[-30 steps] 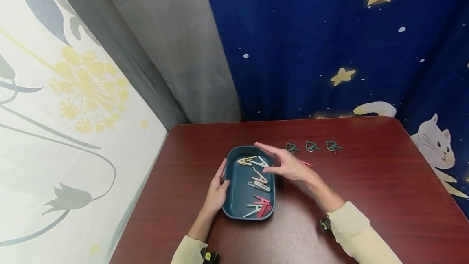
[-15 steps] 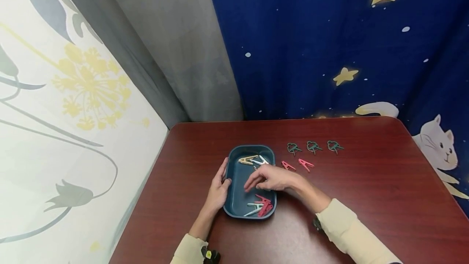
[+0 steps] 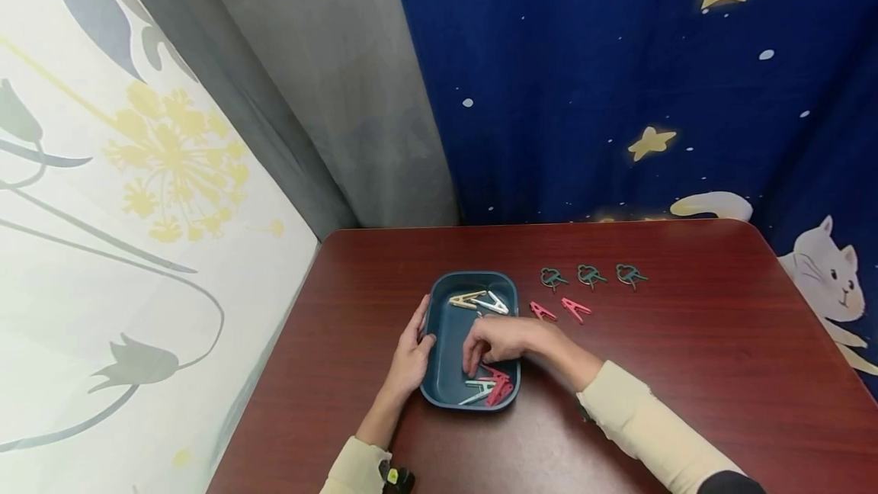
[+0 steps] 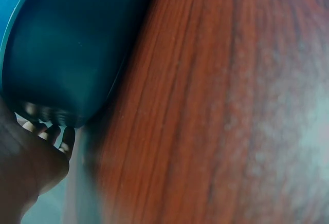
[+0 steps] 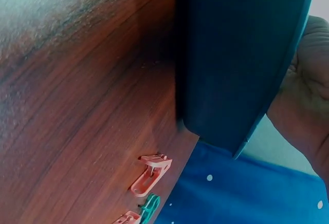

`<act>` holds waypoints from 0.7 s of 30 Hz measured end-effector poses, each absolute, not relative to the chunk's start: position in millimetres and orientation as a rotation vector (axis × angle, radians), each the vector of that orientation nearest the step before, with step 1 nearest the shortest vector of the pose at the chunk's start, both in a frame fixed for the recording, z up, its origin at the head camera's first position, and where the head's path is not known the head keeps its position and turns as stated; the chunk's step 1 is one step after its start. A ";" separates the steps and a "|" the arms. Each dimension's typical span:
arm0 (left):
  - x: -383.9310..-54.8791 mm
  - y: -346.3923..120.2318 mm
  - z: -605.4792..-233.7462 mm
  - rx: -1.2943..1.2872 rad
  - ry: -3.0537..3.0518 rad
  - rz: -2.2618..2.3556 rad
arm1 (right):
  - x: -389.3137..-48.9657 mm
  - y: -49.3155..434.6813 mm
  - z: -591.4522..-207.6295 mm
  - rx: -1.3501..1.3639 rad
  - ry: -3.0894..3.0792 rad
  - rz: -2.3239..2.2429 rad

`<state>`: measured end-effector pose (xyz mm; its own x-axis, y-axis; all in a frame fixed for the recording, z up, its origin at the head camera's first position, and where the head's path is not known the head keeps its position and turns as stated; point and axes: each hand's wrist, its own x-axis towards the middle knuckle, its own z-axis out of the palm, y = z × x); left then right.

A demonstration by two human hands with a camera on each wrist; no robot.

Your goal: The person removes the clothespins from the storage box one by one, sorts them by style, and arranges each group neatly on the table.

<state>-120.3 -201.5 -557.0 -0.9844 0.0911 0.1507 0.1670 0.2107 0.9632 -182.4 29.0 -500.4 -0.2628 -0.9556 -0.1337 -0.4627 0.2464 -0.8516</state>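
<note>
In the head view my left hand (image 3: pixel 409 357) grips the left side of a dark blue plastic tray (image 3: pixel 446 330), thumb over the rim and fingers along the outer wall. My right hand (image 3: pixel 501 338) reaches over the right rim into it, fingers bent downward beside the red clothespins (image 3: pixel 499 389) at the near end. A pale green clothespin (image 3: pixel 478 385) lies against them. At the far end are a yellow clothespin (image 3: pixel 465 300) and a white clothespin (image 3: pixel 492 303). The right hand hides the tray's middle.
Three green clips (image 3: pixel 590 275) stand in a row on the brown table (image 3: pixel 686 341), right of the tray. Two red clothespins (image 3: pixel 575 309) lie in front of them. A dark blue curtain (image 3: pixel 562 97) hangs behind the table, and a patterned wall (image 3: pixel 137 212) runs along the left.
My right hand has come down from above the tray's right rim into it, moving toward the near end. The two red clothespins on the table are uncovered. My left hand keeps its grip.
</note>
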 end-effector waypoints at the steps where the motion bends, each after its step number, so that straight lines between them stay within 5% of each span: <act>1: -120.5 -201.4 -557.1 -0.260 -2.391 -1.922 | -182.1 28.3 -501.2 -1.307 1.864 -0.908; 21: -120.2 -201.8 -557.8 -0.270 -2.378 -1.939 | -173.7 22.5 -507.9 -1.426 2.171 -0.727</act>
